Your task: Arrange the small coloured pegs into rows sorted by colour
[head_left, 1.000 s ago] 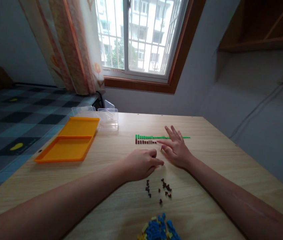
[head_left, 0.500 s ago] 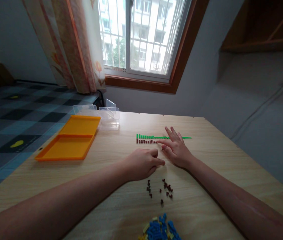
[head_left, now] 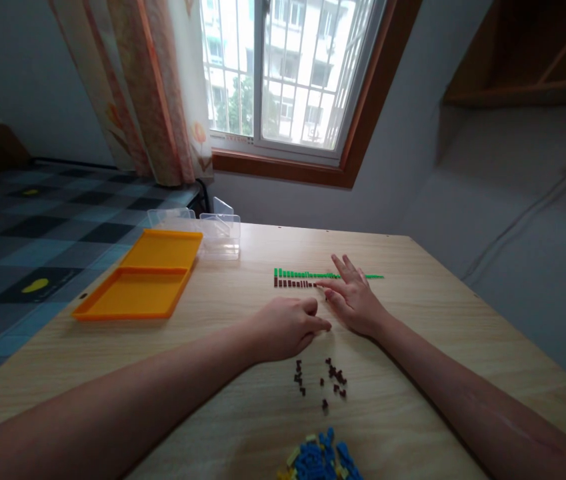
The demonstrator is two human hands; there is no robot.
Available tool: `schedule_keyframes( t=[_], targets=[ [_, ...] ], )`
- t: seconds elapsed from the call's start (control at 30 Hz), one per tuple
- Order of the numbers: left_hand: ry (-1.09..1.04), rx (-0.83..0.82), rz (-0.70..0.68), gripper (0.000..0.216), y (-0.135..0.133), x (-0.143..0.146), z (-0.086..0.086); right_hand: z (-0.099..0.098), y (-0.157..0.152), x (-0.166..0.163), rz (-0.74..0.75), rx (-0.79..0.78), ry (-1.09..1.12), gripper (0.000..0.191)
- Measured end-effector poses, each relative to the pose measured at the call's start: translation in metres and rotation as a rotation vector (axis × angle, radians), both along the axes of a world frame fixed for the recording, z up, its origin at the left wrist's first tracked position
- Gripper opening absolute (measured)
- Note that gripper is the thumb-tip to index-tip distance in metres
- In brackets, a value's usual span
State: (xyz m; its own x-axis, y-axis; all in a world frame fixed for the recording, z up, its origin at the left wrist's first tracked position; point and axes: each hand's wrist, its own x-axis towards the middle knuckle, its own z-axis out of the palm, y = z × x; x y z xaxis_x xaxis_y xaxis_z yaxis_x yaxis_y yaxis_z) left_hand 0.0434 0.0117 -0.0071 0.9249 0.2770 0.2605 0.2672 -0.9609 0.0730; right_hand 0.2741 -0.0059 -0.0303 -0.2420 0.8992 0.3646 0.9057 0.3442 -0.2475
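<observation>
On the wooden table (head_left: 233,407), a row of small green pieces (head_left: 295,274) runs left to right, tallest at its left end. Just nearer lies a shorter row of small dark-brown pieces (head_left: 290,283). My right hand (head_left: 355,300) rests over the rows with its fingers spread, and its index fingertip is at the right end of the brown row. Below the rows, my left hand (head_left: 285,327) is mostly curled, a finger pointing down to the tabletop. Whatever is under that fingertip is too small to make out. Loose brown pieces (head_left: 336,375) lie scattered nearer to me.
A heap of blue and yellow pieces (head_left: 315,460) sits at the near edge of view. On the left lies an open orange case (head_left: 133,293), with clear plastic boxes (head_left: 220,243) behind it. A checked bed (head_left: 63,227) adjoins the table's left side.
The view has shifted very slightly. Both hands stay in nearly the same place, and the rows and loose pieces look the same.
</observation>
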Motion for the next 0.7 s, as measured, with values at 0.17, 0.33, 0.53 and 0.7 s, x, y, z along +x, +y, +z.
schedule_keyframes(
  t=[0.17, 0.33, 0.53, 0.7],
  targets=[
    [0.007, 0.009, 0.001, 0.030, 0.0005, 0.0003, -0.0004, 0.0009, -0.0004, -0.0011, -0.013, -0.017, -0.010, 0.040],
    [0.017, -0.003, 0.003, 0.031, 0.0007, 0.0008, -0.0015, 0.0019, -0.0010, -0.0020, -0.008, -0.009, -0.015, 0.041],
    [-0.001, 0.012, -0.001, 0.031, 0.0001, 0.0004, -0.0012, 0.0003, -0.0005, -0.0013, -0.004, 0.000, -0.025, 0.042],
    [0.009, 0.020, 0.003, 0.031, 0.0009, -0.0003, -0.0019, 0.0005, -0.0013, -0.0013, 0.006, 0.002, -0.037, 0.040]
  ],
)
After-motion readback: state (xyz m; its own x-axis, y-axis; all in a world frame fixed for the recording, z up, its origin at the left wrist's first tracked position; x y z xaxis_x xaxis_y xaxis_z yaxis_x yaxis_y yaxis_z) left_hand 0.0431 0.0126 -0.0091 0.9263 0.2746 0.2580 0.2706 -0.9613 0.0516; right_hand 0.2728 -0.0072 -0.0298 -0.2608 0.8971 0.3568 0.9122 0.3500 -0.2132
